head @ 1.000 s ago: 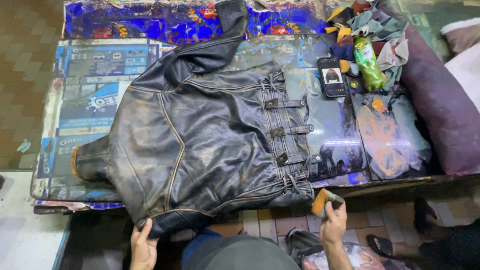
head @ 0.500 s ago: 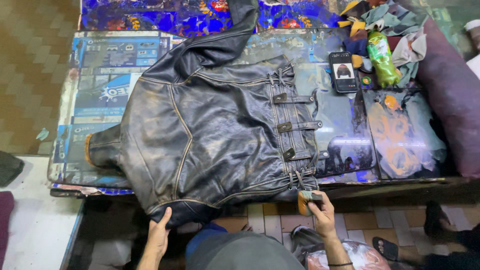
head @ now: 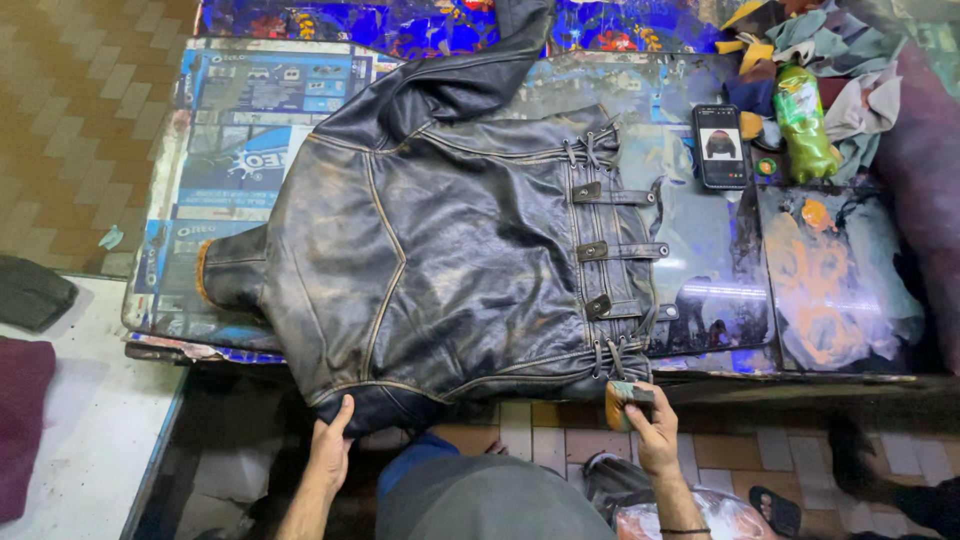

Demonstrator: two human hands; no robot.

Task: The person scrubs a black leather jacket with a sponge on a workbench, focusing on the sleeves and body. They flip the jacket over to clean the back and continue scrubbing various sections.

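tabletop (head: pixel 700 300) w/ black leather jacket (head: pixel 450 250) spread flat across its middle, hem over the near edge. my left grip (head: pixel 328 450) pinches the jacket's near sleeve. my right grip (head: pixel 652 425) is clenched on a sponge (head: pixel 622 398) at the hem. phone (head: pixel 721 146) & green bottle (head: pixel 803 120) sit near the far right corner.

black worn jacket (head: pixel 450 260), green bottle (head: pixel 803 120), orange sponge (head: pixel 622 400)
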